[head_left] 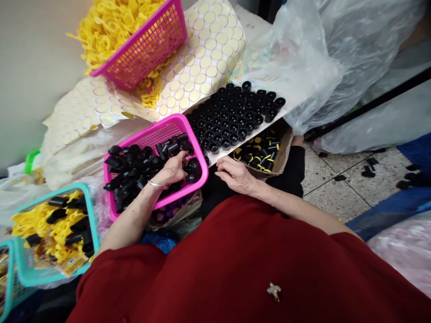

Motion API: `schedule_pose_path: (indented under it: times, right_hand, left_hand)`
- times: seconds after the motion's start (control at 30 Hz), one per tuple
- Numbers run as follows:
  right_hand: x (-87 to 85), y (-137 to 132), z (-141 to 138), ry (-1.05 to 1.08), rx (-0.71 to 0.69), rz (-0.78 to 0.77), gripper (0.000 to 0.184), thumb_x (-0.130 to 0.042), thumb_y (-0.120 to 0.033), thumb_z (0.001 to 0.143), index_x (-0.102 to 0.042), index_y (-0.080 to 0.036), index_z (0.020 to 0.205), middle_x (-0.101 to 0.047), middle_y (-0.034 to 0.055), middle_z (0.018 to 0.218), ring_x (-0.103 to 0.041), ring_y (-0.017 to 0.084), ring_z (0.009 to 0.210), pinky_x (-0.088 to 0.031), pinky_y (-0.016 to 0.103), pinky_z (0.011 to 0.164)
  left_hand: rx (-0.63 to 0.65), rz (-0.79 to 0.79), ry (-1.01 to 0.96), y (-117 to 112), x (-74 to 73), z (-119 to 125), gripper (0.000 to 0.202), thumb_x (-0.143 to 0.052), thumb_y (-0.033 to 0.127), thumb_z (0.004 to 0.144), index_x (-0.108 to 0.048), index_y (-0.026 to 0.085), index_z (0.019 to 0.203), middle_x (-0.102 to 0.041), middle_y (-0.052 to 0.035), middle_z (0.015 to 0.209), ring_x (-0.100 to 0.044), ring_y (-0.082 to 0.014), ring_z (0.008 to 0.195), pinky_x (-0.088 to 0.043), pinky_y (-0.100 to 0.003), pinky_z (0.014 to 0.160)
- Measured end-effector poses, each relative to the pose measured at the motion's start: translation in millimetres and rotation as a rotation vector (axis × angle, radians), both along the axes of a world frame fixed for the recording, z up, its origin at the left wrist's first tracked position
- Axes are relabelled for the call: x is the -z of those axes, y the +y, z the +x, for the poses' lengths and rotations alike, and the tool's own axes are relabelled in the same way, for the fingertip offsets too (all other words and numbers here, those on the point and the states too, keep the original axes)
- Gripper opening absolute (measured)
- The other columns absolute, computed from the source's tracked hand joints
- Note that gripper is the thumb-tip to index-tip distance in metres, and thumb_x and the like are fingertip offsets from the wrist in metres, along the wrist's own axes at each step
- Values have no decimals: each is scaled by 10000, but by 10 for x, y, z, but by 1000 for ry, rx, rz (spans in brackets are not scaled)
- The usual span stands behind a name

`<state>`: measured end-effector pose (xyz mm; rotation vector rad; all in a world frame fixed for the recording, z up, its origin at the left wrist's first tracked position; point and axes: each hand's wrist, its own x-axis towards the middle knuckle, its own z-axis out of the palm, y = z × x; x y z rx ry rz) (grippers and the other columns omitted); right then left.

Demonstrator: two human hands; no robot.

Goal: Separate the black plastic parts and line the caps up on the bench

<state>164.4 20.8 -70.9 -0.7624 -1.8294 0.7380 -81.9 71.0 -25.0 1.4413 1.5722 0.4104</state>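
Note:
My left hand point(173, 170) reaches into a pink basket point(158, 130) full of loose black plastic caps point(134, 168); its fingers are curled down among the caps, and what they grip is hidden. My right hand point(235, 175) rests palm down just right of the basket, fingers spread and slightly bent, holding nothing. Beyond it a white board point(222, 154) carries several rows of upright black caps point(232, 116). A small cardboard box point(283, 152) with black-and-yellow caps sits under the board's right end.
A second pink basket point(151, 45) of yellow plastic rings stands at the back on sheets of round stickers point(208, 58). A teal basket point(33, 278) with yellow and black parts is at the left. Clear plastic bags point(323, 58) pile at the right. Loose caps lie on the tiled floor point(370, 161).

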Motion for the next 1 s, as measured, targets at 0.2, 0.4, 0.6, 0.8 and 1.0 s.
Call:
schedule_pose_path:
  times: [0.2, 0.4, 0.6, 0.8, 1.0]
  right_hand:
    - [4, 5, 14, 7, -1, -25, 147, -544, -122, 881, -493, -192, 762, -554, 26, 829, -543, 128, 739, -473, 285, 672]
    - [-22, -8, 30, 18, -9, -53, 150, -545, -128, 878, -492, -194, 755, -559, 28, 830, -530, 130, 726, -468, 293, 666]
    - [-138, 21, 29, 119, 9, -90, 125, -554, -137, 875, -523, -190, 766, -560, 30, 820, -546, 146, 758, -477, 318, 702]
    - [-326, 102, -150, 134, -78, -82, 46, -545, -186, 909, -590, -177, 902, -557, 26, 843, -515, 122, 719, -479, 295, 694]
    - [-413, 136, -352, 32, -156, -78, 371, -646, -298, 868, -547, -151, 1194, -612, 80, 1011, -568, 142, 763, -513, 302, 715]
  left_hand:
    - [123, -45, 178, 16, -74, -24, 487, -768, 284, 497, -728, 158, 965, -586, 21, 651, -528, -173, 630, -403, -285, 636]
    - [42, 57, 304, 23, -78, -55, 370, -823, 206, 420, -742, 175, 779, -581, 1, 588, -601, -228, 678, -444, -306, 674]
    - [-275, 92, -294, -116, -353, -134, 546, -912, 214, 356, -715, 136, 859, -668, -16, 721, -566, -113, 608, -502, -257, 627]
    - [-236, 87, -448, -229, -494, 18, 581, -926, 149, 372, -718, 134, 914, -716, -40, 740, -622, -129, 620, -538, -241, 606]
    - [-230, 53, -532, -321, -580, 242, 591, -928, 159, 403, -701, 140, 949, -720, -29, 721, -636, -130, 591, -542, -230, 577]
